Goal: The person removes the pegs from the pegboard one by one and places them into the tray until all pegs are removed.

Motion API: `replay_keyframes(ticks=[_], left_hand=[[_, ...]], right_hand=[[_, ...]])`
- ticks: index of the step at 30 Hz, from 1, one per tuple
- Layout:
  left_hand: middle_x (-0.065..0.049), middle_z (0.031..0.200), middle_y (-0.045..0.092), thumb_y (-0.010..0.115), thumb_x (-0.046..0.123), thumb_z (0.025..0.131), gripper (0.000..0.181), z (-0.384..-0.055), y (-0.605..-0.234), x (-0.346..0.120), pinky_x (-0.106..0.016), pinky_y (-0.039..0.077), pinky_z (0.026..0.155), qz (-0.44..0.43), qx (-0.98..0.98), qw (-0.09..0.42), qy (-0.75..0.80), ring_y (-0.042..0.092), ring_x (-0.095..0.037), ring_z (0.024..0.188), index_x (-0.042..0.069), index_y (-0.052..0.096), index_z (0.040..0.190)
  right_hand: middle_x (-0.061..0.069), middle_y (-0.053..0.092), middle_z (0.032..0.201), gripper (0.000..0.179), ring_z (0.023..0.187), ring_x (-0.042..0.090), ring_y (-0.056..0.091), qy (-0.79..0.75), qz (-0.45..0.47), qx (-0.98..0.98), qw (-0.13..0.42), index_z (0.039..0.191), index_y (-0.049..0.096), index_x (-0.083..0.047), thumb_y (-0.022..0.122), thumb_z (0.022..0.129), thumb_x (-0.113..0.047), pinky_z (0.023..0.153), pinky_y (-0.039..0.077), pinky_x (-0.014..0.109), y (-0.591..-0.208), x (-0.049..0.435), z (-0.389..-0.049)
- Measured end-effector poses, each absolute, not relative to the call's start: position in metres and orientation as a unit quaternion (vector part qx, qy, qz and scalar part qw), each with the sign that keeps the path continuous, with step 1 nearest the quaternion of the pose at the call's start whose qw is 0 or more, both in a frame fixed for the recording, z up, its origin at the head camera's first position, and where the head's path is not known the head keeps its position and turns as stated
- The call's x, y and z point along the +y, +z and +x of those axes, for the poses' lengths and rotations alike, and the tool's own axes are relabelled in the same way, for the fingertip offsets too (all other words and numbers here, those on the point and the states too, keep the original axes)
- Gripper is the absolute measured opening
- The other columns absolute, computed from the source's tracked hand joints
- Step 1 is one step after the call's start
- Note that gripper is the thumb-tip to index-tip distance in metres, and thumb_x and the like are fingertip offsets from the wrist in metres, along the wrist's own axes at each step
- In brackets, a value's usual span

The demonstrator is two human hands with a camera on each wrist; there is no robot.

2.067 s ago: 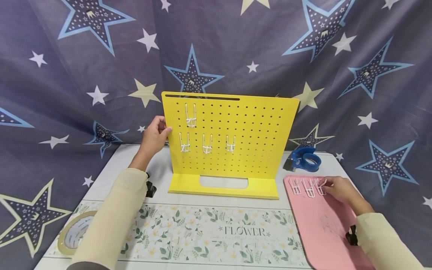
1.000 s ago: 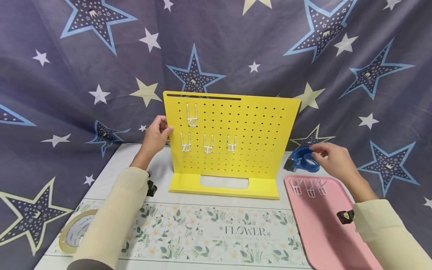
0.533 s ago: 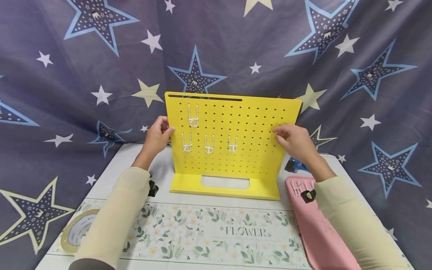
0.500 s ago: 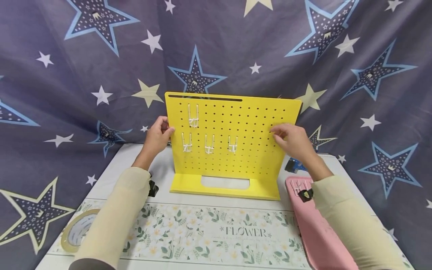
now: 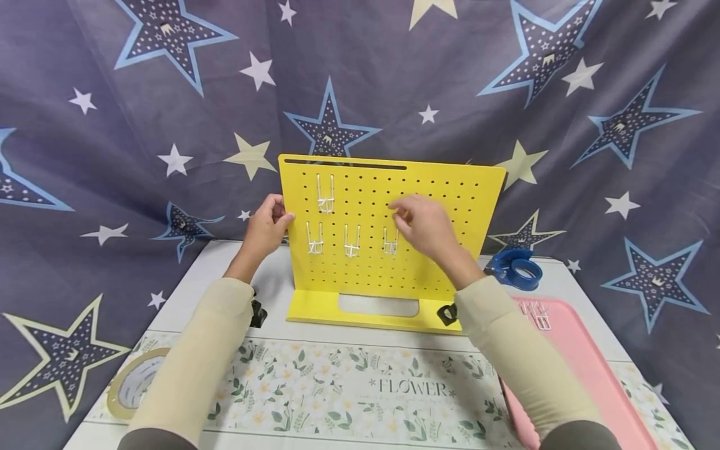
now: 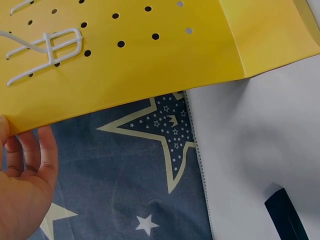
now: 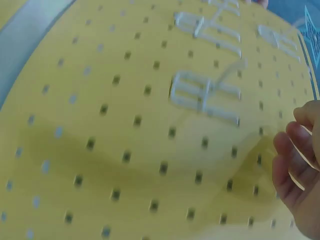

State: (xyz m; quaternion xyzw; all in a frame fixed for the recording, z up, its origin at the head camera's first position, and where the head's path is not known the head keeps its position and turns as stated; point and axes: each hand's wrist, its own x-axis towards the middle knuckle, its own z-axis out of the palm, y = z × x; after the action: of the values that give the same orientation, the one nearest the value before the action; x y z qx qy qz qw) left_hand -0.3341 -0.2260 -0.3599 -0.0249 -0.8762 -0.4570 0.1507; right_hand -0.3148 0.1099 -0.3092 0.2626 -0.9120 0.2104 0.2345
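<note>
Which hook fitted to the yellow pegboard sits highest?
The white hook near the top left of the pegboard in the head view; the other three hooks share a lower row.

A dark grey-blue fabric backdrop (image 5: 388, 56) printed with pale and blue-edged stars fills the upper part of the head view. Below it spreads a white tabletop (image 5: 270, 306), crossed along the bottom of the frame by a floral printed band (image 5: 315, 400) lettered "FLOWER". A blue plastic tape dispenser (image 5: 510, 275) sits right of centre; a wide tan tape roll (image 5: 116, 400) lies lower left, partly hidden.
</note>
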Motion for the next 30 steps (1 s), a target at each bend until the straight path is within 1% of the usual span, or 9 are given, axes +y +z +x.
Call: replay_keyframes(ticks=[4, 9, 12, 14, 16, 21, 23, 27, 30], left_hand=[[-0.008, 0.099, 0.050, 0.058, 0.016, 0.105, 0.023, -0.334, -0.360, -0.227, -0.032, 0.053, 0.074, -0.024, -0.878, 0.153, -0.452, 0.057, -0.023, 0.088, 0.010, 0.047, 0.125], [-0.008, 0.099, 0.051, 0.058, 0.016, 0.105, 0.023, -0.334, -0.361, -0.227, -0.033, 0.053, 0.074, -0.028, -0.878, 0.155, -0.453, 0.057, -0.023, 0.087, 0.010, 0.048, 0.125], [-0.008, 0.099, 0.052, 0.058, 0.016, 0.105, 0.023, -0.334, -0.362, -0.228, -0.033, 0.054, 0.074, -0.031, -0.877, 0.158, -0.453, 0.058, -0.022, 0.086, 0.010, 0.048, 0.125], [-0.008, 0.099, 0.052, 0.058, 0.016, 0.105, 0.023, -0.334, -0.362, -0.229, -0.033, 0.054, 0.074, -0.033, -0.877, 0.159, -0.452, 0.058, -0.022, 0.086, 0.011, 0.048, 0.125], [-0.008, 0.099, 0.052, 0.058, 0.016, 0.105, 0.023, -0.334, -0.362, -0.229, -0.032, 0.054, 0.073, -0.034, -0.876, 0.161, -0.453, 0.058, -0.021, 0.085, 0.011, 0.048, 0.125], [-0.008, 0.098, 0.053, 0.059, 0.016, 0.104, 0.023, -0.333, -0.362, -0.229, -0.031, 0.052, 0.072, -0.031, -0.875, 0.163, -0.455, 0.057, -0.021, 0.084, 0.010, 0.049, 0.124], [-0.008, 0.099, 0.053, 0.059, 0.015, 0.104, 0.023, -0.333, -0.362, -0.229, -0.032, 0.052, 0.072, -0.031, -0.875, 0.163, -0.455, 0.058, -0.022, 0.084, 0.010, 0.049, 0.124], [-0.009, 0.099, 0.054, 0.058, 0.015, 0.104, 0.023, -0.333, -0.362, -0.228, -0.034, 0.052, 0.073, -0.037, -0.875, 0.165, -0.454, 0.058, -0.023, 0.085, 0.010, 0.049, 0.125], [-0.009, 0.099, 0.053, 0.058, 0.015, 0.104, 0.023, -0.334, -0.363, -0.227, -0.034, 0.053, 0.074, -0.037, -0.874, 0.166, -0.455, 0.057, -0.023, 0.085, 0.010, 0.049, 0.125]], right_hand=[[0.001, 0.074, 0.103, 0.022, 0.085, 0.016, 0.069, 0.196, 0.272, -0.912, 0.235, 0.118, 0.073, -0.016, 0.064, 0.098, -0.018, 0.073, 0.056, 0.031, -0.307, 0.080, -0.317], [0.000, 0.073, 0.104, 0.022, 0.085, 0.014, 0.068, 0.222, 0.271, -0.907, 0.233, 0.118, 0.072, -0.017, 0.066, 0.097, -0.020, 0.072, 0.055, 0.028, -0.306, 0.048, -0.321], [0.000, 0.072, 0.105, 0.022, 0.086, 0.014, 0.068, 0.226, 0.266, -0.906, 0.239, 0.118, 0.073, -0.018, 0.067, 0.097, -0.020, 0.070, 0.054, 0.027, -0.307, 0.031, -0.321], [0.000, 0.072, 0.105, 0.022, 0.086, 0.014, 0.067, 0.221, 0.261, -0.907, 0.245, 0.118, 0.073, -0.019, 0.067, 0.097, -0.021, 0.067, 0.053, 0.026, -0.308, 0.020, -0.321], [-0.002, 0.072, 0.108, 0.024, 0.088, 0.013, 0.067, 0.211, 0.254, -0.910, 0.249, 0.120, 0.072, -0.021, 0.067, 0.097, -0.022, 0.065, 0.052, 0.025, -0.309, 0.011, -0.322], [-0.003, 0.071, 0.114, 0.024, 0.095, 0.012, 0.067, 0.198, 0.243, -0.917, 0.248, 0.122, 0.070, -0.023, 0.066, 0.098, -0.025, 0.066, 0.051, 0.023, -0.311, -0.006, -0.323], [-0.003, 0.071, 0.115, 0.024, 0.090, 0.012, 0.067, 0.194, 0.237, -0.917, 0.257, 0.122, 0.070, -0.023, 0.065, 0.099, -0.025, 0.064, 0.050, 0.023, -0.311, -0.011, -0.323], [-0.005, 0.071, 0.115, 0.020, 0.076, 0.010, 0.061, 0.193, 0.219, -0.915, 0.278, 0.118, 0.072, -0.025, 0.066, 0.099, -0.027, 0.057, 0.046, 0.021, -0.313, -0.019, -0.324], [-0.005, 0.071, 0.112, 0.017, 0.071, 0.009, 0.059, 0.197, 0.210, -0.911, 0.294, 0.114, 0.073, -0.026, 0.066, 0.098, -0.026, 0.055, 0.046, 0.021, -0.314, -0.023, -0.326]])
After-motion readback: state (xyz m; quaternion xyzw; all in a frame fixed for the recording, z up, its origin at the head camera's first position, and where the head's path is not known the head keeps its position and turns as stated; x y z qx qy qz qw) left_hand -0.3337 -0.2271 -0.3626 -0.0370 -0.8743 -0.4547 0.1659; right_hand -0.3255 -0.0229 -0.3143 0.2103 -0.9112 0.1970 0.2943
